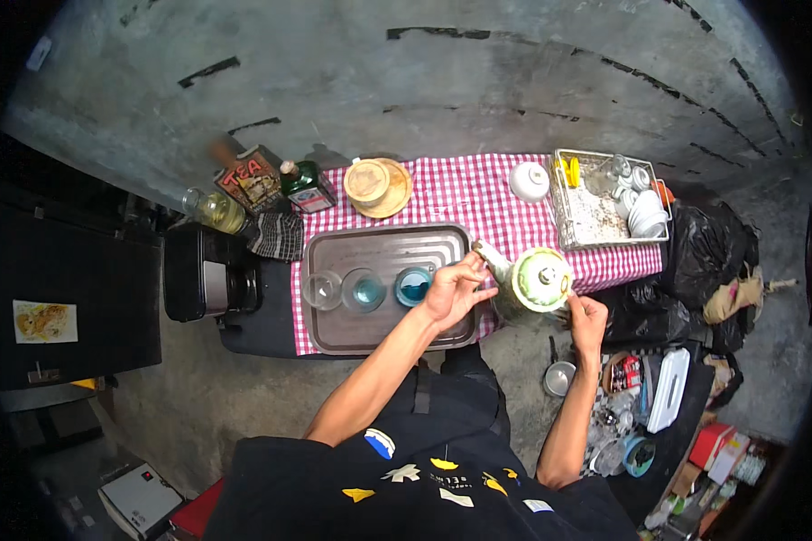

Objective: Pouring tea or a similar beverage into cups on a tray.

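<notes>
A green and white teapot with a lid and knob is held over the right part of the table, its spout pointing up and left. My right hand is closed at the teapot's right side, where the handle is mostly hidden. My left hand is by the spout, thumb and index finger at its tip, the other fingers spread. Left of that hand, a brown tray bears a glass cup with blue liquid, a glass with paler blue liquid and a clear glass.
A checkered cloth covers the table. Along the back stand a green bottle, wooden plates, a white bowl and a wire dish basket. A black machine stands left; black bags lie right.
</notes>
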{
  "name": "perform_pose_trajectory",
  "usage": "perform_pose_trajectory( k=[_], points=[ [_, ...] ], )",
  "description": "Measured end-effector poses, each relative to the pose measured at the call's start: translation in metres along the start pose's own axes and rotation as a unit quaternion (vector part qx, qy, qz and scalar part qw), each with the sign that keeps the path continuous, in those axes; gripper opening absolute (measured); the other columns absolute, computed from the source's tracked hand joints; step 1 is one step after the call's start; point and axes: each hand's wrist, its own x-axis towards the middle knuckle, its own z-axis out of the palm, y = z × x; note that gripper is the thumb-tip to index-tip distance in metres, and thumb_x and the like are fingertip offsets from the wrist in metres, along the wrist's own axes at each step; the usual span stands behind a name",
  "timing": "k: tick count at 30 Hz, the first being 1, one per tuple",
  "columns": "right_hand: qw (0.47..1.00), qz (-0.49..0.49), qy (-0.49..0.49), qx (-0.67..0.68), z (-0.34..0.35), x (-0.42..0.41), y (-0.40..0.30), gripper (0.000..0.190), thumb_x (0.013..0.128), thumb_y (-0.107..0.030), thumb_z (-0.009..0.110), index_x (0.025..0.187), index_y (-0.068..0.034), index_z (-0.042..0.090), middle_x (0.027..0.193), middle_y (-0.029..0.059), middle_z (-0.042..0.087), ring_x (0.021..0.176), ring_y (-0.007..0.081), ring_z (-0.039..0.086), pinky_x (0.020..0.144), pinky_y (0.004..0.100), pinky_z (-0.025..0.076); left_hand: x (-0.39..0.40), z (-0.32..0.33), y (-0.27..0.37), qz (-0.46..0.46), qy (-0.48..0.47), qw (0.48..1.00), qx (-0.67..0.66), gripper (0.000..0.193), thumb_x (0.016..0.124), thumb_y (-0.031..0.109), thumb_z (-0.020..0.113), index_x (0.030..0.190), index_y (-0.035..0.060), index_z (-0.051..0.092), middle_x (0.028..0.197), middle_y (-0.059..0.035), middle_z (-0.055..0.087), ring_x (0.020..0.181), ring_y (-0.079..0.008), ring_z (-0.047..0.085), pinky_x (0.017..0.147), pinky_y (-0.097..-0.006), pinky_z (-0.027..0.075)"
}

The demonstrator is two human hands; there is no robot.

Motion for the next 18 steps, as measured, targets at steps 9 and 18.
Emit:
perform_pose_trajectory(
  k=[9,18],
  points=[
    [0.978,-0.099,-0.180,-0.033,0.037,0.151,-0.022,0.022,0.079,-0.018,0.065,0.082,0.003,0.066,0.061,0.0087,0.061,0.056,0.0122,0.053,0.053,0.0297,0.041,0.079,0.010,0.049,0.187,0.157,0.969,-0.039,0.011,0.073,0.015,0.052,0.082,0.0141,0.046,0.090,0.0040,0.053,0.102,-0.0163,0.051,0.093,-0.0416,0.039],
    [0.946,-0.139,-0.292,-0.016,0.128,0.237,-0.035,0.027,0.078,-0.024,0.064,0.082,0.003,0.066,0.064,0.0158,0.063,0.058,0.0210,0.060,0.057,0.0350,0.046,0.099,-0.046,0.113,0.257,0.234,0.936,-0.063,0.015,0.076,0.019,0.051,0.090,0.0131,0.050,0.094,0.0019,0.055,0.103,-0.0173,0.049,0.095,-0.0475,0.035]
  ],
)
